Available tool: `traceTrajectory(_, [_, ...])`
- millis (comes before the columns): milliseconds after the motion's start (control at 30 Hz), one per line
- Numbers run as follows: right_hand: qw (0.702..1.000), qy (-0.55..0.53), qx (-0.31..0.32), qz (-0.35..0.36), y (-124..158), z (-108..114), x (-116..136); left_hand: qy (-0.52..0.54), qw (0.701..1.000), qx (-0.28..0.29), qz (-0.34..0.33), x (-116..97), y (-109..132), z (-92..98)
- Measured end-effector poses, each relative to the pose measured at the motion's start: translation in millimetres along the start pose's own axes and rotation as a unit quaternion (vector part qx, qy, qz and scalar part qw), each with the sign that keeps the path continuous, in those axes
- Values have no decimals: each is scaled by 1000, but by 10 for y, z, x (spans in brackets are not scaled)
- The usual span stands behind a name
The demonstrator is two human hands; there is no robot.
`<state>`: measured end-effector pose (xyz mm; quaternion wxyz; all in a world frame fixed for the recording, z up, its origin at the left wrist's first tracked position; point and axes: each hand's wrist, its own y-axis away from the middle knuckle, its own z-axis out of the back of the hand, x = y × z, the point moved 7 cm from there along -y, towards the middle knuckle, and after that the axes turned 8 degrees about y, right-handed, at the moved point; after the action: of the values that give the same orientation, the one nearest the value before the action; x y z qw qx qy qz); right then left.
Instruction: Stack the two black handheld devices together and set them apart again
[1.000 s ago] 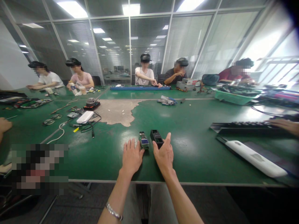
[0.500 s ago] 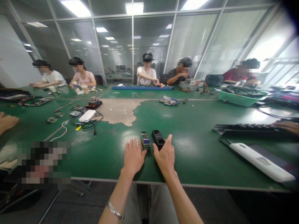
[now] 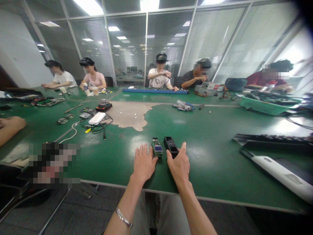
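Note:
A small green circuit board with a blue-grey display [image 3: 157,148] lies on the table in front of me. Beside it to the right is a slim black plastic case [image 3: 170,145] with cut-outs in its face. My left hand [image 3: 144,163] rests palm down on the tabletop, fingers stretched out, its thumb at the board's near end. At the near end of the case is my right hand [image 3: 179,163], thumb and forefinger spread to either side of it. Its other fingers are partly hidden, and whether it touches the case is hard to tell.
The green table [image 3: 210,169] has a worn beige patch [image 3: 129,114]. Left of it lie a white device [image 3: 97,118], cables and eyeglasses [image 3: 65,118]. Rightward are a long white device [image 3: 281,171], a black rail [image 3: 271,141] and a green basket [image 3: 264,106]. Several people sit around.
The view has turned slightly left, so everything sits further right. My hands keep nearly the same pose beside the board and case. The person opposite has raised one hand.

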<state>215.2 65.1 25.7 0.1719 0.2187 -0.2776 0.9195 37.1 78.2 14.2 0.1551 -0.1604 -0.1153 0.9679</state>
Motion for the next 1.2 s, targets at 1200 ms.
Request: traceTrajectory(1200, [998, -48, 12, 25, 40, 121, 697, 21, 1000, -6, 0, 11, 29, 27])
